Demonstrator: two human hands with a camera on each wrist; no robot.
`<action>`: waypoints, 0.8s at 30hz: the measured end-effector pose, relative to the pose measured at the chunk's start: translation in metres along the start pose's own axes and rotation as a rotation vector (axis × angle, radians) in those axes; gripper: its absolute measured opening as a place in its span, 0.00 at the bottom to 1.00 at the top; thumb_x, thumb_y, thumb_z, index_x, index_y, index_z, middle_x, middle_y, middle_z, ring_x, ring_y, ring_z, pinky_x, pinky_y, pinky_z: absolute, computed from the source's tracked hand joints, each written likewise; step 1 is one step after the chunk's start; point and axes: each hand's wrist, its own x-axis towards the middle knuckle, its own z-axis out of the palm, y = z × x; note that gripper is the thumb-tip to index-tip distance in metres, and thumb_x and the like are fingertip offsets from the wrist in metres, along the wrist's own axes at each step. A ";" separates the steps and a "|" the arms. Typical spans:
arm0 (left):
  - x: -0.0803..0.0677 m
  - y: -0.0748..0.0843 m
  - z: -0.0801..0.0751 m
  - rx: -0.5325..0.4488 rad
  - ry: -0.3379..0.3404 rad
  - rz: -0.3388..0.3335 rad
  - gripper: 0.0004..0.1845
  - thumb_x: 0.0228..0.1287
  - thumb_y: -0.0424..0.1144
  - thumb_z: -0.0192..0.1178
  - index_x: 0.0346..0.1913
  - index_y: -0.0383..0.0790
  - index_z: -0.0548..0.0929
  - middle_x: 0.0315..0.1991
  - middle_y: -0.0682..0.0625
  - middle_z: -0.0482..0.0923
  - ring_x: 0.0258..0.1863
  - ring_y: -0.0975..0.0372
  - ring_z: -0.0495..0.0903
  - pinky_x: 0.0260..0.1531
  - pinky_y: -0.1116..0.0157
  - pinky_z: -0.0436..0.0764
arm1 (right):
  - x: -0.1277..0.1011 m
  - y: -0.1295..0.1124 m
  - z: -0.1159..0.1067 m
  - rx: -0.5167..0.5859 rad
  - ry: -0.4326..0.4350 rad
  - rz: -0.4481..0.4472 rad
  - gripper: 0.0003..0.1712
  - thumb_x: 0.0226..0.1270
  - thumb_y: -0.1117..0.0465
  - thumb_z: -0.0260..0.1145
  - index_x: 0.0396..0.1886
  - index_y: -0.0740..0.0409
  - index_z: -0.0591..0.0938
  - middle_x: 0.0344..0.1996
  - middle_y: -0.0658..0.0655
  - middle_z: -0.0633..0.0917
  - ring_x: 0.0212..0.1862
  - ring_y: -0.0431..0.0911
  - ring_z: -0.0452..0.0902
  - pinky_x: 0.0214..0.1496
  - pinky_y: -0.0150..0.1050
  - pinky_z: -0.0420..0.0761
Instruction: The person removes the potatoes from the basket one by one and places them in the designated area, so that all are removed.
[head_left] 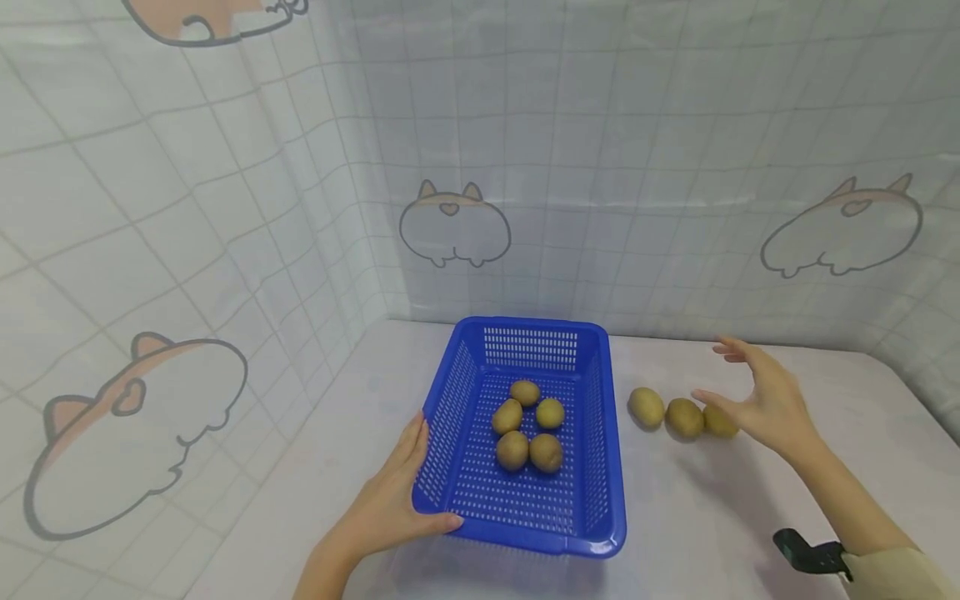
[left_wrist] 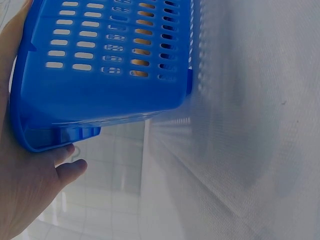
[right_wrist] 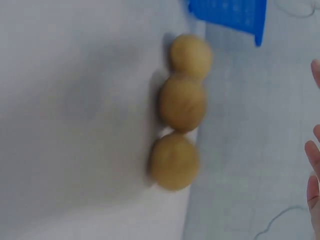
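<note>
A blue slotted basket (head_left: 525,327) stands on the white table and holds several brown kiwis (head_left: 512,450) in a cluster. My left hand (head_left: 401,492) grips its near left corner, thumb along the front rim and fingers up the left side. In the left wrist view the palm (left_wrist: 30,190) lies against the basket wall (left_wrist: 110,95). Three more kiwis (head_left: 685,417) lie in a row on the table just right of the basket, also in the right wrist view (right_wrist: 183,102). My right hand (head_left: 757,396) hovers open over the rightmost one (head_left: 720,422), holding nothing.
A curtain (head_left: 225,208) with a grid pattern and cartoon animal prints hangs close behind the table and along its left side. The table edge (head_left: 922,400) runs at the far right. A black wrist strap (head_left: 813,554) shows on my right forearm.
</note>
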 end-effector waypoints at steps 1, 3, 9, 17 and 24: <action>0.000 0.000 0.000 -0.004 0.001 0.001 0.70 0.42 0.68 0.69 0.76 0.34 0.38 0.77 0.49 0.28 0.74 0.52 0.39 0.67 0.46 0.55 | 0.003 -0.004 0.001 0.003 0.007 -0.021 0.52 0.32 0.65 0.83 0.64 0.62 0.72 0.48 0.64 0.83 0.48 0.58 0.75 0.46 0.58 0.69; 0.000 0.001 0.000 -0.010 -0.004 -0.008 0.70 0.42 0.67 0.70 0.76 0.35 0.38 0.77 0.49 0.28 0.74 0.53 0.38 0.67 0.45 0.55 | 0.008 -0.012 0.002 0.006 0.020 -0.055 0.55 0.28 0.67 0.84 0.64 0.61 0.72 0.48 0.63 0.83 0.47 0.58 0.76 0.46 0.57 0.70; 0.000 0.001 0.000 -0.004 -0.005 -0.010 0.70 0.43 0.67 0.70 0.76 0.35 0.37 0.77 0.49 0.28 0.74 0.52 0.39 0.66 0.44 0.56 | 0.018 -0.033 0.005 0.022 0.028 -0.111 0.56 0.25 0.68 0.85 0.64 0.60 0.73 0.49 0.63 0.82 0.48 0.56 0.76 0.49 0.57 0.71; 0.000 0.000 0.000 0.004 -0.015 -0.008 0.69 0.45 0.69 0.67 0.76 0.34 0.37 0.77 0.46 0.28 0.74 0.50 0.38 0.66 0.43 0.55 | 0.028 -0.057 0.004 0.048 0.032 -0.183 0.55 0.26 0.67 0.85 0.64 0.60 0.73 0.50 0.62 0.82 0.51 0.56 0.75 0.56 0.45 0.68; 0.000 0.000 0.001 -0.002 0.002 -0.004 0.69 0.43 0.67 0.69 0.76 0.34 0.38 0.77 0.48 0.28 0.74 0.51 0.39 0.66 0.44 0.56 | 0.033 -0.071 0.005 0.059 0.019 -0.203 0.53 0.26 0.66 0.84 0.63 0.59 0.75 0.50 0.62 0.83 0.54 0.54 0.73 0.51 0.51 0.63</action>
